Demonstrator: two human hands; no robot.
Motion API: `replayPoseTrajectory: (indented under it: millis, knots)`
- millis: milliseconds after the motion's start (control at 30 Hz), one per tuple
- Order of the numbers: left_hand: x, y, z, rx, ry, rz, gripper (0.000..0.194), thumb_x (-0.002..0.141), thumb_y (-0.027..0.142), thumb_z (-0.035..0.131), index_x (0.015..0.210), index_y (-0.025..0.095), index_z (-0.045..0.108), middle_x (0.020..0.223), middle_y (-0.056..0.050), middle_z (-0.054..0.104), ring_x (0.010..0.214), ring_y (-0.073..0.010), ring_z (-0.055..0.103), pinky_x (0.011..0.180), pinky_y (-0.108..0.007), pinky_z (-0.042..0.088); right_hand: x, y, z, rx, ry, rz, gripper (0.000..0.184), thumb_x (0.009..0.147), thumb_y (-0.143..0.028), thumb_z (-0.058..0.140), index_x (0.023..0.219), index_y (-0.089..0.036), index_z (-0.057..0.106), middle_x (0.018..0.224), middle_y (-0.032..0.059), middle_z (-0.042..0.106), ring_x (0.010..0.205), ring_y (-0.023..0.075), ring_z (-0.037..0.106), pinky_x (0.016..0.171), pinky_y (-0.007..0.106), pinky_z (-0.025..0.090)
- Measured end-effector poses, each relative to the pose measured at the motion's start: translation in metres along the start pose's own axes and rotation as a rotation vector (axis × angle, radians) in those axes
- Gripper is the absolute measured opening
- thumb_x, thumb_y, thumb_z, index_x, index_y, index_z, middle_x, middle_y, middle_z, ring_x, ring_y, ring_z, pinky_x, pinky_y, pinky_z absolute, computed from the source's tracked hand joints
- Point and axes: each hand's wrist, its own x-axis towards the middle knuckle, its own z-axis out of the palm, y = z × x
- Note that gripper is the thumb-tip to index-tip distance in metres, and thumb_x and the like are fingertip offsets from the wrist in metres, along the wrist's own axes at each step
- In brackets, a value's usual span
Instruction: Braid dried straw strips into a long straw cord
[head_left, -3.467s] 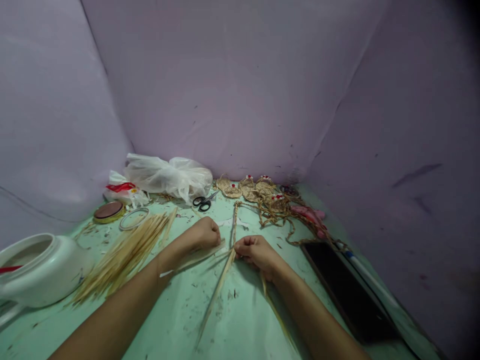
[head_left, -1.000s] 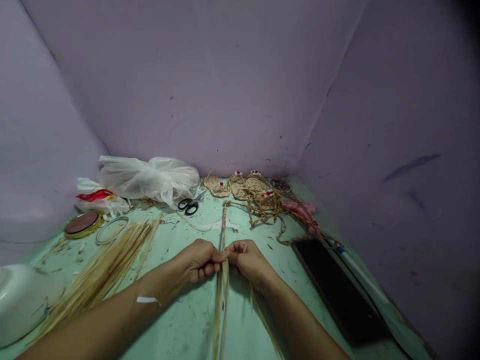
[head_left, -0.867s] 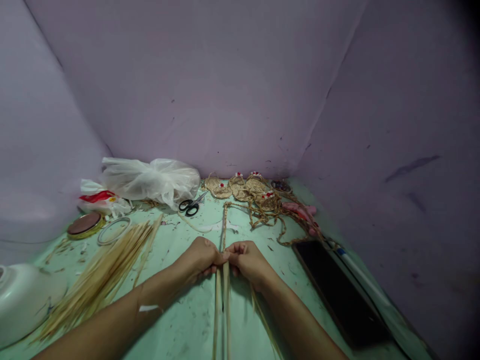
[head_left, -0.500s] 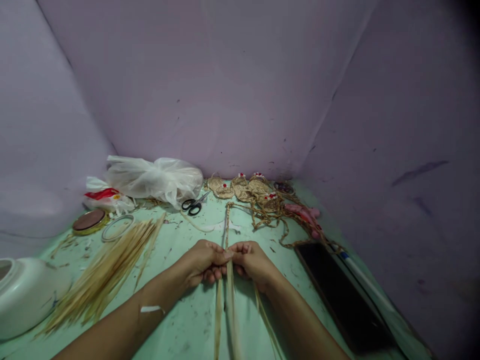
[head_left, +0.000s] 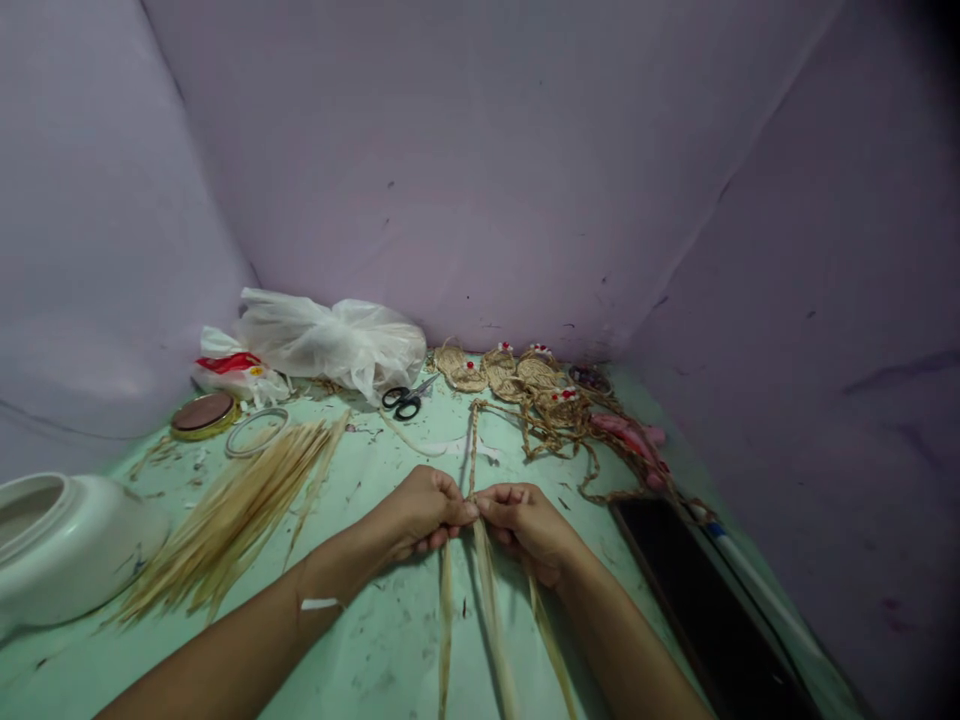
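A thin braid [head_left: 473, 448] of tan plant fibre runs from the back of the table down to my fingers. My left hand [head_left: 433, 512] is closed in a pinch at its lower end, with one loose strand [head_left: 446, 630] hanging below. Pinching from the other side, my right hand [head_left: 529, 522] nearly meets the left fingertips and has another strand [head_left: 551, 640] trailing beneath it. Between the hands a pale middle strand [head_left: 491, 620] stretches toward me. Exactly how the fingers wrap each strand is partly hidden.
Left lie a bundle of dry fibre strips [head_left: 247, 510], a white jar [head_left: 82, 550], a round tin [head_left: 204, 414] and a tape ring [head_left: 257, 432]. Behind are a plastic bag [head_left: 337, 345], scissors [head_left: 405, 400] and woven pieces with red beads [head_left: 517, 375]. A dark flat slab [head_left: 697, 600] lies right.
The view has shifted, so the table things sit further right in the picture. My fingertips have parted slightly at the braid's end, and the strands below have spread.
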Motion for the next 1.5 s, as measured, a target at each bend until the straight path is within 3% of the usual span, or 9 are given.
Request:
replayPoseTrajectory:
  millis: [200,367,567,767,900,1067,1233,1500]
  knots:
    - [0.0,0.002,-0.003,-0.045,-0.059,-0.018,0.017,0.052,0.022,0.059,0.064,0.015,0.049,0.047,0.002,0.055,0.027,-0.0033,0.032,0.026,-0.015,0.017,0.001,0.002,0.001,-0.028,0.005,-0.013,0.024,0.055,-0.033,0.064,0.062,-0.011,0.058,0.037,-0.0063,0.038,0.035,0.0027,0.023,0.038,0.02,0.01]
    - [-0.003,0.007,-0.006,-0.014,-0.077,-0.029,0.01,0.052,0.019,0.052,0.057,0.011,0.056,0.035,0.005,0.041,0.028,-0.005,0.033,0.028,-0.017,0.02,0.001,0.001,0.002,-0.1,0.011,-0.038,0.022,0.056,-0.033,0.062,0.056,-0.012,0.057,0.04,-0.005,0.042,0.035,0.0024,0.023,0.038,0.02,0.011]
    - [-0.003,0.008,-0.006,0.094,-0.034,-0.014,0.011,0.054,0.023,0.053,0.052,0.012,0.055,0.032,0.005,0.038,0.028,-0.0059,0.03,0.029,-0.019,0.016,0.0,0.0,0.004,-0.129,0.051,-0.063,0.016,0.057,-0.028,0.06,0.055,-0.013,0.055,0.037,-0.0061,0.04,0.034,0.0029,0.024,0.038,0.019,0.015]
    - [-0.001,0.006,0.007,-0.028,0.11,0.122,0.006,0.05,0.013,0.05,0.048,0.011,0.055,0.036,0.004,0.041,0.035,-0.0034,0.027,0.037,-0.019,0.018,-0.001,0.0,0.003,-0.139,0.034,-0.08,0.018,0.058,-0.029,0.059,0.056,-0.013,0.054,0.041,-0.0048,0.043,0.036,0.0028,0.026,0.039,0.019,0.016]
    - [-0.002,0.003,0.011,-0.052,0.188,0.063,0.009,0.052,0.016,0.051,0.045,0.014,0.046,0.033,0.007,0.03,0.035,-0.0036,0.022,0.038,-0.02,0.014,0.001,0.002,0.003,-0.188,0.081,-0.126,0.017,0.058,-0.028,0.059,0.058,-0.013,0.051,0.044,-0.0048,0.042,0.04,0.0034,0.028,0.041,0.019,0.019]
    - [0.0,-0.002,0.011,-0.089,0.143,0.089,0.013,0.054,0.018,0.05,0.043,0.015,0.043,0.034,0.007,0.031,0.034,-0.0036,0.02,0.038,-0.02,0.012,0.004,0.006,0.003,-0.422,0.166,-0.237,0.013,0.06,-0.023,0.055,0.054,-0.014,0.047,0.046,-0.0041,0.041,0.043,0.0052,0.032,0.042,0.019,0.023]
    - [0.004,-0.006,0.01,-0.017,0.155,0.137,0.01,0.05,0.015,0.048,0.04,0.014,0.045,0.034,0.006,0.033,0.036,-0.0044,0.023,0.039,-0.02,0.014,0.002,0.006,0.001,-0.693,0.247,-0.284,0.011,0.063,-0.023,0.051,0.058,-0.014,0.054,0.05,-0.0012,0.049,0.047,0.0077,0.04,0.043,0.019,0.025]
    - [0.01,-0.014,0.01,0.168,0.264,0.17,0.01,0.051,0.02,0.05,0.044,0.013,0.05,0.038,0.005,0.034,0.043,-0.0062,0.027,0.042,-0.021,0.019,-0.02,-0.013,0.014,-0.934,0.382,-0.114,0.016,0.062,-0.028,0.055,0.057,-0.014,0.063,0.05,0.0036,0.057,0.047,0.0103,0.044,0.044,0.021,0.023]
